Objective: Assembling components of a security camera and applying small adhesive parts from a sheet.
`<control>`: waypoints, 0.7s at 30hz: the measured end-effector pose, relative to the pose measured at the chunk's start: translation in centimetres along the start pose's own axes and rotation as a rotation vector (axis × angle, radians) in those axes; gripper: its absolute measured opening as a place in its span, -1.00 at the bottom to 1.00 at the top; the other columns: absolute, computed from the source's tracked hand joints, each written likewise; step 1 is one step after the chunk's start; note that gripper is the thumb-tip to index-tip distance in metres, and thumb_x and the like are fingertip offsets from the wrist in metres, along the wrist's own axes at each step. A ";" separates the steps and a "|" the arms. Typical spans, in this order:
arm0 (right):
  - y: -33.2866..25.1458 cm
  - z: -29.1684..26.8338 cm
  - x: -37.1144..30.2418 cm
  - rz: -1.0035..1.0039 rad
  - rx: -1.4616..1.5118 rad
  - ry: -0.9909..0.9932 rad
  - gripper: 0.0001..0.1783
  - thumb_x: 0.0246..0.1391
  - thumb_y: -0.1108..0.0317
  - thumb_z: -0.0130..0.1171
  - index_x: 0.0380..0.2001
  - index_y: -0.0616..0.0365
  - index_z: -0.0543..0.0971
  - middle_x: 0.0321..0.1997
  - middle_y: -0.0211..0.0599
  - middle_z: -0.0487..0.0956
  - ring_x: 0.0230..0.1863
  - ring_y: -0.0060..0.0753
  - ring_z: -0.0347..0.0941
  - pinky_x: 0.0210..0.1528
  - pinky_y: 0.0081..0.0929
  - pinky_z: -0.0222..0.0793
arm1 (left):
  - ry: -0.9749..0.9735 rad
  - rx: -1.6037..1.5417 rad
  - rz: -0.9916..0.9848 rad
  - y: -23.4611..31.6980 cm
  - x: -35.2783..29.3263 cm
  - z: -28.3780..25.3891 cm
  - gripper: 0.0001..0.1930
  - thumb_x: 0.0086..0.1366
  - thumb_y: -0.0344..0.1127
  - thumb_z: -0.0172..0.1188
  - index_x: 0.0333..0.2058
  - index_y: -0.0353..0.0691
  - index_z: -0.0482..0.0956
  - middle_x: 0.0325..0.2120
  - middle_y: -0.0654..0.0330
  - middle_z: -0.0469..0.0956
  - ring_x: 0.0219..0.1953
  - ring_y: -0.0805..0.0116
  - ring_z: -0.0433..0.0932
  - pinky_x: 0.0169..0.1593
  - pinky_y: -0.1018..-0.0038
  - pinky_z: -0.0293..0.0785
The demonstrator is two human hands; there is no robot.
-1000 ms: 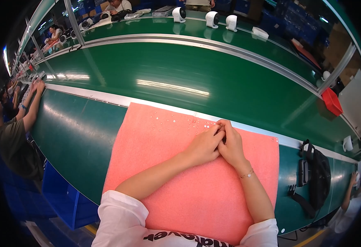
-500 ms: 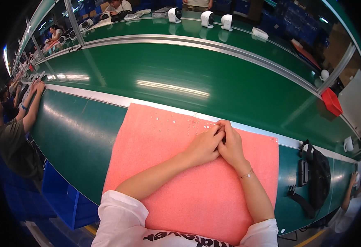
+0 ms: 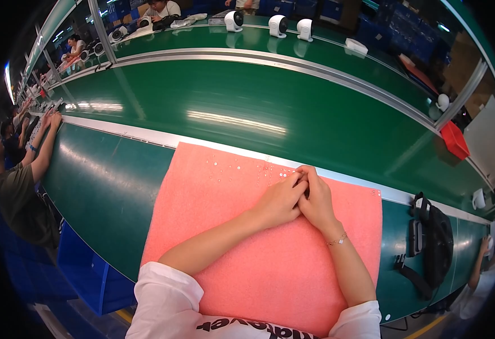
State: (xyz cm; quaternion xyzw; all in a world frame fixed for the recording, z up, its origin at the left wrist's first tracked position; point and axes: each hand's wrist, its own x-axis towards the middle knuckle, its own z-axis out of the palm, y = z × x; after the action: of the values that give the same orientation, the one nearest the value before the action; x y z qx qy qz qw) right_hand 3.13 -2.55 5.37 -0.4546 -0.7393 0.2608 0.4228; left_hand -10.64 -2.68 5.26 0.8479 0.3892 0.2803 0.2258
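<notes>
Pinched, with both hands (image 3: 298, 198) pressed together and fingers (image 3: 307, 176) clenched on something unseen, beside tiny clear beads (image 3: 242, 168) strewn on the pink mat (image 3: 202, 214): probably light, hard, slippery, best taken singly by fingertip.

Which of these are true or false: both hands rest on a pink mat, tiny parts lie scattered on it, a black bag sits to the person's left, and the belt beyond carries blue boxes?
1. The left hand and right hand rest together on the pink foam mat. True.
2. Tiny pale parts lie scattered near the mat's far edge. True.
3. A black bag sits to the person's left. False: it lies to the right of the mat.
4. The green belt directly beyond the mat carries blue boxes. False: that stretch is bare; small white devices stand farther off.
</notes>
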 end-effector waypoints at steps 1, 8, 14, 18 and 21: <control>0.0 0.0 0.0 -0.004 0.004 0.002 -0.56 -0.19 0.66 0.01 -0.14 0.18 0.33 -0.35 -0.05 0.51 -0.28 0.03 0.46 -0.31 -0.18 0.35 | -0.001 -0.003 -0.002 0.0 0.0 0.0 -0.57 0.00 -0.43 0.15 -0.10 -0.36 0.34 -0.12 -0.07 0.34 -0.22 -0.05 0.46 -0.24 0.19 0.46; 0.1 0.1 0.0 -0.012 0.001 0.004 -0.55 -0.20 0.66 0.01 -0.14 0.17 0.32 -0.36 -0.05 0.51 -0.29 0.04 0.45 -0.31 -0.18 0.35 | 0.002 0.001 -0.005 0.0 -0.1 -0.1 -0.57 0.00 -0.43 0.15 -0.10 -0.36 0.34 -0.12 -0.07 0.34 -0.22 -0.05 0.46 -0.24 0.19 0.46; 0.1 0.1 0.0 -0.001 0.007 0.006 -0.55 -0.19 0.66 0.01 -0.14 0.16 0.32 -0.36 -0.06 0.51 -0.29 0.03 0.45 -0.31 -0.19 0.35 | 0.010 -0.002 0.008 0.0 0.0 0.0 -0.58 0.01 -0.43 0.15 -0.11 -0.37 0.35 -0.13 -0.07 0.34 -0.22 -0.05 0.46 -0.24 0.20 0.46; 0.0 0.1 0.0 0.005 0.001 0.005 -0.56 -0.19 0.66 0.01 -0.13 0.16 0.33 -0.36 -0.06 0.51 -0.29 0.03 0.46 -0.31 -0.19 0.35 | 0.006 -0.006 0.004 0.0 0.0 0.0 -0.58 0.01 -0.44 0.15 -0.10 -0.38 0.35 -0.13 -0.07 0.34 -0.22 -0.05 0.46 -0.25 0.20 0.45; 0.0 0.1 0.0 0.011 -0.001 0.004 -0.56 -0.19 0.65 0.02 -0.13 0.16 0.33 -0.36 -0.06 0.51 -0.29 0.02 0.45 -0.31 -0.19 0.35 | 0.004 -0.010 0.001 0.1 0.0 -0.1 -0.58 0.01 -0.44 0.15 -0.10 -0.37 0.35 -0.13 -0.07 0.34 -0.21 -0.05 0.45 -0.24 0.20 0.45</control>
State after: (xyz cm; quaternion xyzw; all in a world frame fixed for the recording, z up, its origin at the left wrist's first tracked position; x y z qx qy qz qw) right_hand 3.08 -2.55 5.30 -0.4592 -0.7360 0.2619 0.4229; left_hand -10.67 -2.74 5.33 0.8463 0.3880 0.2841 0.2291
